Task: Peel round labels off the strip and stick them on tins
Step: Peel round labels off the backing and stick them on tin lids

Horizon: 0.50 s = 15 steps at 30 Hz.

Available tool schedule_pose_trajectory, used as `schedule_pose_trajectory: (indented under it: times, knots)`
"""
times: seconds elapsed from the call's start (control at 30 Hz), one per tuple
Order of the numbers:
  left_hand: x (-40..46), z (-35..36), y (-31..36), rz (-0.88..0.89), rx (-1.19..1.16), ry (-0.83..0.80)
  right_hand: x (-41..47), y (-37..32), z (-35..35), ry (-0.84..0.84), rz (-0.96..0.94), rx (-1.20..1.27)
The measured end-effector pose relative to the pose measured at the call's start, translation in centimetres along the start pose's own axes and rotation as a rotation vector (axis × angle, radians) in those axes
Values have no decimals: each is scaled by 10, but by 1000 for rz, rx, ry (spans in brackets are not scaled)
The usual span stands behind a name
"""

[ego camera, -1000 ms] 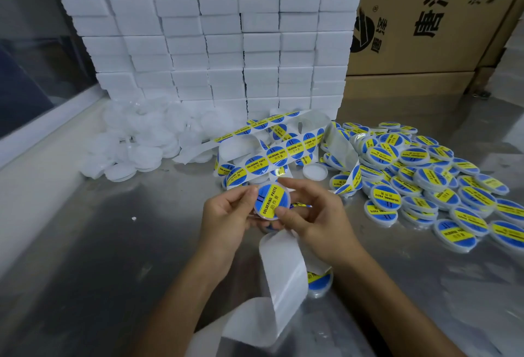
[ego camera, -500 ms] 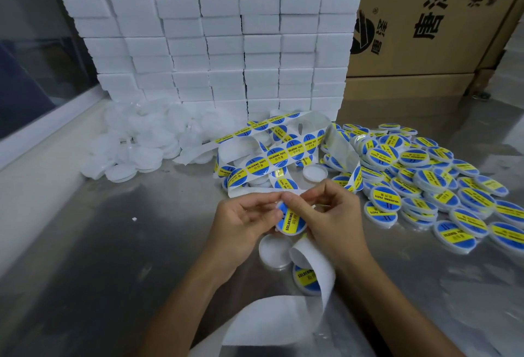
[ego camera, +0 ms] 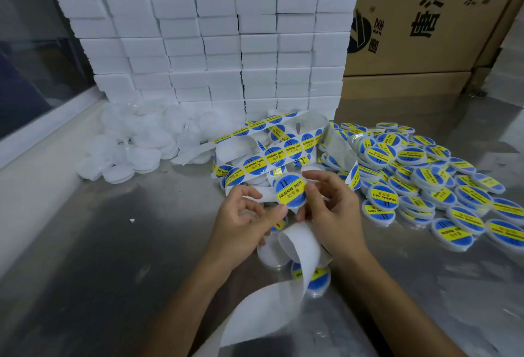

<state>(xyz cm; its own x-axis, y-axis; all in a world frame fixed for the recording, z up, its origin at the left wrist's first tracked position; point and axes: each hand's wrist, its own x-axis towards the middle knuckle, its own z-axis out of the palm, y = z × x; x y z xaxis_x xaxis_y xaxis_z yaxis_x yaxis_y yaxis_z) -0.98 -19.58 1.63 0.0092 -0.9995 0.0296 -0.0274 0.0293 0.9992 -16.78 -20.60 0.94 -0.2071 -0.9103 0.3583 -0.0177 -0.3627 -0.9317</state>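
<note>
Both hands pinch the work up off the table: left hand (ego camera: pixel 243 223) holding the strip (ego camera: pixel 297 246), right hand (ego camera: pixel 331 209) pinching the label (ego camera: pixel 290 190) clear, probably for a tin.

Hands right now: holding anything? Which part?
Both hold the round blue-and-yellow label: left hand pinches its lower edge, together with the backing strip; right hand pinches its right edge.

Steel table (ego camera: pixel 107 257) bears tins (ego camera: pixel 425 180), label strip (ego camera: pixel 272 155), boxes (ego camera: pixel 226 44).
</note>
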Motion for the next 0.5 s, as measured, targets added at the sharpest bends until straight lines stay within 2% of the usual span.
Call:
schedule_pose_trajectory:
  times: [0.1, 0.2, 0.37, 0.5]
  knots:
    - [-3, 0, 0, -87, 180, -167, 1, 2, 0, 36, 46, 40]
    - [-6, 3, 1, -146, 171, -291, 1, 2, 1, 39, 86, 49]
    - [-6, 3, 3, -180, -33, -174, -1, 0, 2, 50, 35, 17]
    - [-2, -6, 4, -162, -146, -125, 12, -2, -11, 246, 32, 109]
